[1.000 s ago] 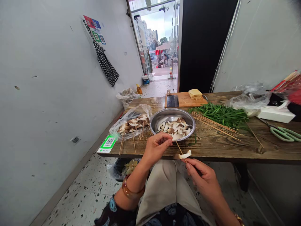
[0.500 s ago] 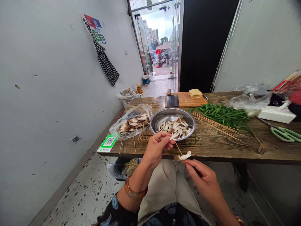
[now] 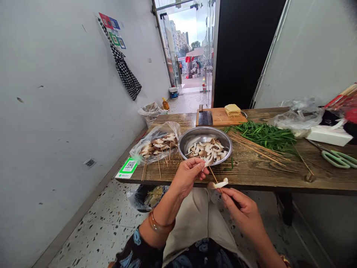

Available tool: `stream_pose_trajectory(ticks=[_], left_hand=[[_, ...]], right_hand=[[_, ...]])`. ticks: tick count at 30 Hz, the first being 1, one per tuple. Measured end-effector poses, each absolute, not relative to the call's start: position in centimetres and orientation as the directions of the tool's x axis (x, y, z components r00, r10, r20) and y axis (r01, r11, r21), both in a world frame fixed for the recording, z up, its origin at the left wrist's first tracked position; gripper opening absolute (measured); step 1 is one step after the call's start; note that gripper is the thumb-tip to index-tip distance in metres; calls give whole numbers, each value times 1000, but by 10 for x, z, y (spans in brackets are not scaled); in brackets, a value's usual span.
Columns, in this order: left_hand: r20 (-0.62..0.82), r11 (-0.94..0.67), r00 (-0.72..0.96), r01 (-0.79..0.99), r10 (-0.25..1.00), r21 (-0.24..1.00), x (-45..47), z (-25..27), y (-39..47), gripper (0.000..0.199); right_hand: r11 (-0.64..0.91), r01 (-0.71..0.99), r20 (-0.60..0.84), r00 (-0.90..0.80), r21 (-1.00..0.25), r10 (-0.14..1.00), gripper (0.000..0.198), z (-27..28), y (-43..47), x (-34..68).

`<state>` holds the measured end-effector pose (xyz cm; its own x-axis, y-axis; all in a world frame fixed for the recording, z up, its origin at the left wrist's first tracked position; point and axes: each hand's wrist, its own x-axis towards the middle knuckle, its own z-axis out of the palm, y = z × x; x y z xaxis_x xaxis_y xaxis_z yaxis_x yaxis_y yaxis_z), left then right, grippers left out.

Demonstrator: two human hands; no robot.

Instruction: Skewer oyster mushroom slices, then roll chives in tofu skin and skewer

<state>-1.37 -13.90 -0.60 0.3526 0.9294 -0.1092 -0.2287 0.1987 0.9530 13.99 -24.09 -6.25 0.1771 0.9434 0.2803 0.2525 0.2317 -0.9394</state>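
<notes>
Between the fingers of my right hand [image 3: 242, 209] is a thin wooden skewer [image 3: 213, 174], tilted up toward the left. One mushroom slice [image 3: 221, 184], white with a brown cap end, is threaded on it close to my right fingertips. My left hand [image 3: 191, 174] pinches another mushroom slice [image 3: 208, 160] by the skewer's upper end; whether the tip has pierced it I cannot tell. Just beyond my left hand stands a steel bowl [image 3: 182, 143] holding many loose mushroom slices [image 3: 213, 150].
Skewered mushrooms [image 3: 158, 144] lie in a plastic bag [image 3: 175, 128] at left, beside a QR card [image 3: 128, 167]. Bare skewers [image 3: 256, 149], green leaves [image 3: 264, 136] and scissors [image 3: 338, 158] lie at right. A cleaver [image 3: 205, 117] rests on the cutting board [image 3: 219, 118]. Below stands a lined bin [image 3: 142, 199].
Both hands have shifted very slightly to the right with the skewer and the mushroom slices. Each keeps its grip, and the view has tilted a little.
</notes>
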Motion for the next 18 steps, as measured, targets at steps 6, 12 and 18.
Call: stream_pose_trajectory(ticks=[6,12,18], left_hand=[[-128,233,352,-275,927,933,-12,-5,-140,29],[-139,257,409,-251,902,933,-15,-8,-140,27],[-172,295,449,-220,877,930,-16,-8,-139,28]], right_hand=[[237,270,288,168,-933,943,23,-66,-242,140],[254,288,306,153,-923,940,23,-67,-241,141],[293,337,351,127,-895,928,22,-68,-243,145]])
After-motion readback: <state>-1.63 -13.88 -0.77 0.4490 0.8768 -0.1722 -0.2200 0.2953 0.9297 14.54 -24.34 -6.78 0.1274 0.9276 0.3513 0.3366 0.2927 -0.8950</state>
